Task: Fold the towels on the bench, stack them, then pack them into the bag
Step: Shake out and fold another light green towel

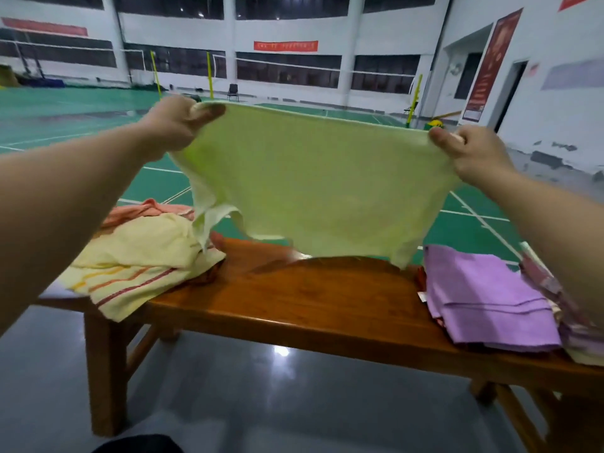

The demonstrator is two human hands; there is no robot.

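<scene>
Two hands, left (178, 124) and right (470, 152), pinch the green towel's (313, 184) top corners, stretching it between them above the bench (294, 305).

The held-up towel (313, 184) is plain pale yellow-green. On the left lies a cream-yellow towel (137, 263) with orange, yellow and dark red stripes, and behind it a salmon-pink towel (147, 209). On the right is a lilac towel (483, 299). The bench (294, 305) is glossy reddish-brown wood; the far court floor (65, 109) is green with white lines.

Towel (310, 184) above bench (310, 299)
</scene>
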